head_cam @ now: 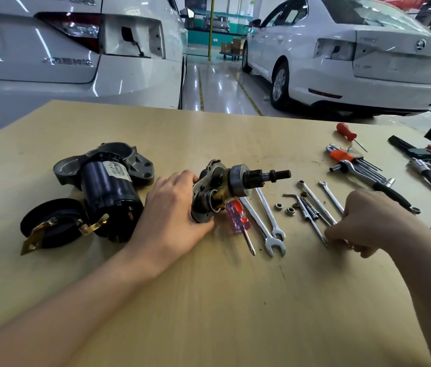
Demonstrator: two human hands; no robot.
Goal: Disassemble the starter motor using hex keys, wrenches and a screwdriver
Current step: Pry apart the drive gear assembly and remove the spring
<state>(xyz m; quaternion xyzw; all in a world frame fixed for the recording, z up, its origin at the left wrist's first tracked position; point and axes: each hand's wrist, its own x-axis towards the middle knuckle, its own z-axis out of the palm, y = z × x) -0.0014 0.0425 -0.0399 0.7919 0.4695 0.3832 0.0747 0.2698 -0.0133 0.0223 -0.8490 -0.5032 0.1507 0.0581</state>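
Starter motor drive assembly (pixel 225 189), a greasy metal plate with a splined shaft pointing right, sits mid-table (pixel 209 300) gripped at its base by my left hand (pixel 174 215). My right hand (pixel 368 221) curls its fingers onto slim wrenches (pixel 317 202); whether they grip one, I cannot tell.

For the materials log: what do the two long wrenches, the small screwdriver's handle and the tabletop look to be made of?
Two long wrenches: bright polished metal, probably chromed steel, judging by the mirror-like glints. Small screwdriver's handle: clear purple and red plastic, seemingly, since it looks translucent and glossy. Tabletop: pale, matte, faintly grained board, likely wood or laminate; which one cannot be told.
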